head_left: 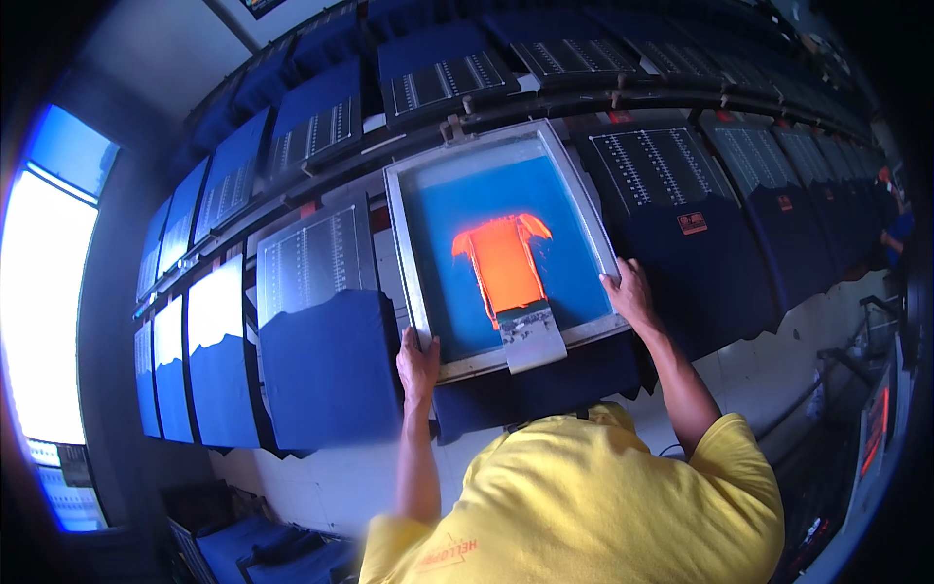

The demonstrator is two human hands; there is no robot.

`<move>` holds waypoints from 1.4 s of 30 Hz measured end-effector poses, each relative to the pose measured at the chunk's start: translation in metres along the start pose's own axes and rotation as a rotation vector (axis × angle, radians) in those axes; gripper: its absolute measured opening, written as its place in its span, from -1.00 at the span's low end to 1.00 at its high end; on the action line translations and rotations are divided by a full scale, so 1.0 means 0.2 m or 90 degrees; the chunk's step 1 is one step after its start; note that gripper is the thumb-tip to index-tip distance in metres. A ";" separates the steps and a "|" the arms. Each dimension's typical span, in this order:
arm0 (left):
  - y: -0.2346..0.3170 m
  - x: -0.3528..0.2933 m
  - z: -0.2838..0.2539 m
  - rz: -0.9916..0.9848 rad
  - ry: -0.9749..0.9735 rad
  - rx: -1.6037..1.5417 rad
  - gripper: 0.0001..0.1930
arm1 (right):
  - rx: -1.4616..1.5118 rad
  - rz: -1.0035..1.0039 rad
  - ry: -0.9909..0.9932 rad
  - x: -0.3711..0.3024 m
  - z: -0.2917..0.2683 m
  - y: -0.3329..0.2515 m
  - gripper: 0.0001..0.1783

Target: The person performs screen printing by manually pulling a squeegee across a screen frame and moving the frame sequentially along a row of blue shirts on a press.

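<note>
A screen printing frame [576, 175] with a pale metal rim and blue mesh [438, 253] lies in front of me. My left hand [418, 366] is closed round its left side near the lower corner. On the opposite side, my right hand [630, 292] grips the rim near the lower right corner. Bright orange ink [506, 263] is spread over the middle of the mesh, with streaks running down its sides. A flat metal squeegee [533, 343] rests at the near end of the ink, overlapping the frame's near edge. What lies directly under the mesh is hidden.
Dark blue cloth pieces [321, 370] lie over boards in long rows left and right. To the right, one dark cloth bears a small orange print [691, 224]. A rail [370, 146] runs behind the frame. A bright window [44, 302] stands far left.
</note>
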State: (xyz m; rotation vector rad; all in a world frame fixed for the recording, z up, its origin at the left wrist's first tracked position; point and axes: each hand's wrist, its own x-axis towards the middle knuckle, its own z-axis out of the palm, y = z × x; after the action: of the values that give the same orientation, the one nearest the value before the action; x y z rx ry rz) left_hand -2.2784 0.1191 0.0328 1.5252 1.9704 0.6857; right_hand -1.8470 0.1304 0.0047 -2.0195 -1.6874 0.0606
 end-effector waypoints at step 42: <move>0.49 0.46 0.23 0.575 0.033 0.054 -0.73 | 0.029 -0.409 -0.125 0.51 0.07 -0.85 -0.82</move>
State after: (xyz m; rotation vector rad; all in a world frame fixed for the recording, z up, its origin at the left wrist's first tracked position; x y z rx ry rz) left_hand -2.1970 0.2328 0.0562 2.4748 1.2702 0.9889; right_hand -1.9834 0.2477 0.0892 -1.3899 -2.3550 0.0749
